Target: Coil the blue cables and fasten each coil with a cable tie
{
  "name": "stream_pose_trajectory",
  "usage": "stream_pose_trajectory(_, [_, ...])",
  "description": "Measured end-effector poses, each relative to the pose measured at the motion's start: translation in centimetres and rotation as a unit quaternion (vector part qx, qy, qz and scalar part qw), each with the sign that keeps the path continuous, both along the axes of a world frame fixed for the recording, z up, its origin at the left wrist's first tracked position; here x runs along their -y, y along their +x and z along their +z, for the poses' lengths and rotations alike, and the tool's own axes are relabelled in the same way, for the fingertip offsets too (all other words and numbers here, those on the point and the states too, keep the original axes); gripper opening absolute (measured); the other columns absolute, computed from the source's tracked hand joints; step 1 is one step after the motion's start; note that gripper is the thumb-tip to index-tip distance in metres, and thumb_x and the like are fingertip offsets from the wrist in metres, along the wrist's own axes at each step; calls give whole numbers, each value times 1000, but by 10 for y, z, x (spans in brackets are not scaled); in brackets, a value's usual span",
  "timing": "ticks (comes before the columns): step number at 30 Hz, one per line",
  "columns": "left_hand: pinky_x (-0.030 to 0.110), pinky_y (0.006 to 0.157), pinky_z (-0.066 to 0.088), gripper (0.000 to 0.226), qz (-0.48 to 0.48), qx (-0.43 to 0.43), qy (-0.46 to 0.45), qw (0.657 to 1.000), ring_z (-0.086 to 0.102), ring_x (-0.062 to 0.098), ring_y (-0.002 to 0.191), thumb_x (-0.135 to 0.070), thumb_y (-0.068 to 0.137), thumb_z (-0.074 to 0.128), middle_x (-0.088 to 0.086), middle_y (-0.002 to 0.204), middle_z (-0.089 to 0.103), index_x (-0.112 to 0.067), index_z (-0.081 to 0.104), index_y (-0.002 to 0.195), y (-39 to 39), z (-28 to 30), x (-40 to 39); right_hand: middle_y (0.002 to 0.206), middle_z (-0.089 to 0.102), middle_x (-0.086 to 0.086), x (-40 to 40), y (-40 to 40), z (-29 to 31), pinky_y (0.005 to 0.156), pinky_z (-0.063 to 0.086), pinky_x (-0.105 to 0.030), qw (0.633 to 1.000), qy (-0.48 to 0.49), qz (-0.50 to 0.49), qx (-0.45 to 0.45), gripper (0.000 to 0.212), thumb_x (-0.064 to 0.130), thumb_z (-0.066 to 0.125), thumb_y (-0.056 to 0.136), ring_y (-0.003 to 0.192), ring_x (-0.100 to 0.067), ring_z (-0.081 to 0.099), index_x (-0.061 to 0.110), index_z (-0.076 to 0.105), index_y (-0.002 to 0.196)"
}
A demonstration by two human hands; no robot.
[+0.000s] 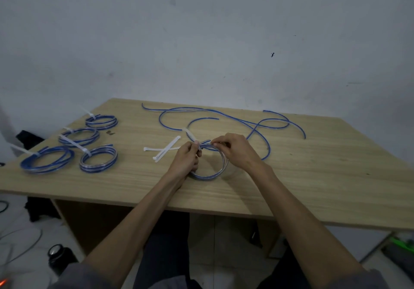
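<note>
A blue cable coil (210,174) lies at the middle of the wooden table (313,176). My left hand (187,158) pinches a white cable tie (190,135) at the coil's top; the tie's tail points up and left. Just right of it, my right hand (235,152) grips the top of the same coil. Whether the tie is closed round the coil is hidden by my fingers. Spare white cable ties (164,151) lie crossed to the left of my hands. Loose blue cables (246,121) sprawl across the back of the table.
Several tied blue coils (98,160) sit at the table's left end, each with a white tie tail sticking out. A wall stands right behind the table. On the floor at lower left are a dark bottle (58,253) and stray wires.
</note>
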State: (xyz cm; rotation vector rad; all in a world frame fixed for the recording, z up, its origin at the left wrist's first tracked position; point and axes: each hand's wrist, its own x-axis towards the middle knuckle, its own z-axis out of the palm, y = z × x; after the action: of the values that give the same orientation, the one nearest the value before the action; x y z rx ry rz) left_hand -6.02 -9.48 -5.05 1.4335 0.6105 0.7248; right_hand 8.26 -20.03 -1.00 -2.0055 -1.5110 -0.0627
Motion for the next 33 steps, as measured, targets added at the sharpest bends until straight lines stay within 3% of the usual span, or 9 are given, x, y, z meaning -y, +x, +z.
stream_pose_trajectory(5, [20,44,30,27,-12,3,43,999,34,5,47,-34,105,48,1,82,60,-9,53,95,-3,-1,3,97,76,4,1,3,8,65,39,-14,999,-21,11,-44,20,28,64,97,77,1,59,20,78,110])
stream_pose_trajectory(10, [21,45,30,28,-29,-3,61,998,35,5,47,-32,105,48,1,81,57,-8,57,95,-4,-2,1,85,74,5,1,4,2,66,41,-21,996,23,27,-79,18,29,71,92,68,1,55,19,78,105])
stream_pose_trajectory(15, [20,45,28,30,-42,-21,46,998,33,3,47,-33,107,44,-2,76,50,-11,58,92,-3,-1,1,92,67,-4,-3,-3,-19,78,46,-27,989,48,14,-137,37,31,62,99,86,-16,60,19,62,134])
stream_pose_trajectory(19, [20,44,25,30,-35,-16,37,999,31,3,46,-32,107,43,-3,73,47,-9,58,95,-3,2,4,108,49,-4,-8,-16,-37,82,38,-10,986,64,7,-151,32,30,47,106,96,-7,51,22,64,131])
stream_pose_trajectory(22, [21,44,26,30,-30,-24,44,998,32,4,46,-32,107,43,-4,71,47,-11,59,93,-4,4,6,113,53,-1,-9,-28,-40,88,39,-19,981,69,3,-182,32,27,36,109,103,-8,53,19,62,127])
stream_pose_trajectory(25, [23,44,26,30,-23,-40,60,997,32,5,47,-33,107,44,-6,68,46,-15,59,89,-4,5,7,104,60,3,-4,-36,-35,75,42,-24,978,62,0,-201,31,30,28,110,89,-1,55,19,51,128])
stream_pose_trajectory(29, [23,43,27,31,-17,-46,90,995,32,6,45,-34,106,46,-13,53,44,-17,59,83,-6,8,10,89,61,-6,-1,-38,-36,62,41,-32,986,55,9,-160,20,35,26,110,66,-12,51,27,43,118])
stream_pose_trajectory(33, [24,45,28,33,-12,-50,120,991,33,5,43,-35,105,48,-14,45,43,-24,60,76,-7,8,12,81,57,-5,-2,-36,-35,60,38,-35,989,42,8,-144,21,35,27,109,64,-13,47,21,41,104])
